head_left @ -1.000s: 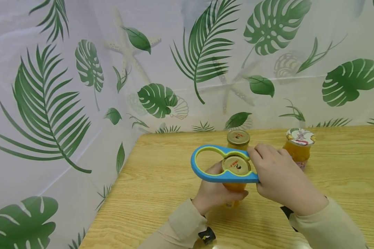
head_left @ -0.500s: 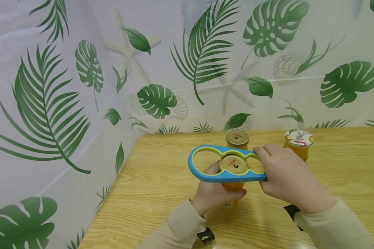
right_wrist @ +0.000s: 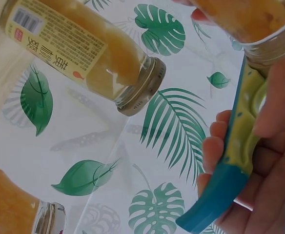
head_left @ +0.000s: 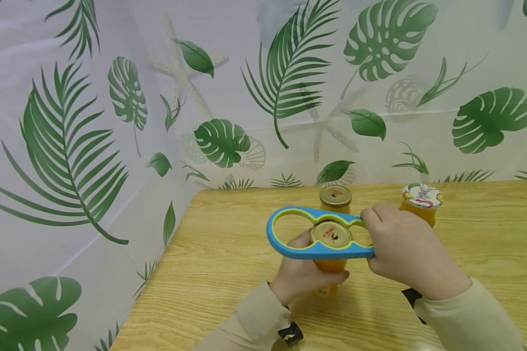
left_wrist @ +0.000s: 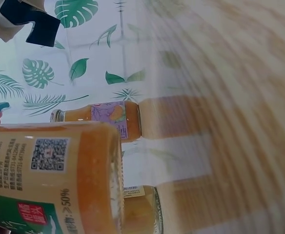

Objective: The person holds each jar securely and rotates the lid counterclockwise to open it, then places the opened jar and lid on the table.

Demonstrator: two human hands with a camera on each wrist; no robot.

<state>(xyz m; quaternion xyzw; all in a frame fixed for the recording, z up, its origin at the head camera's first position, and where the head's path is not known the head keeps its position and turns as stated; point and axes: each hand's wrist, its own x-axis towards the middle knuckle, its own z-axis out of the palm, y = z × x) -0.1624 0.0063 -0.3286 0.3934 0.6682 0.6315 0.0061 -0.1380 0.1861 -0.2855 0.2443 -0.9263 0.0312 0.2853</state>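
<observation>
In the head view, my left hand (head_left: 300, 273) grips a jar of orange fruit (head_left: 330, 264) with a gold lid (head_left: 331, 234), standing upright. A blue and lime-green jar opener (head_left: 316, 252) lies level around that lid, its middle notch on either side of it. My right hand (head_left: 406, 248) holds the opener's right end, fingers curled over it. The left wrist view brings the held jar's printed label (left_wrist: 50, 161) up close, bottom toward the table. In the right wrist view, the opener (right_wrist: 213, 195) crosses my curled right fingers (right_wrist: 213, 148) beside the jar's neck.
Right behind the held jar stands another gold-lidded jar (head_left: 335, 196). A jar with a white patterned lid (head_left: 422, 196) is at the back right, partly behind my right hand. Leaf-printed sheeting (head_left: 228, 97) rises along the back and left edges of the wooden table (head_left: 202, 243).
My right hand has shifted slightly right along the opener, so more of its smaller opening shows. The left hand and the jar have stayed nearly in place.
</observation>
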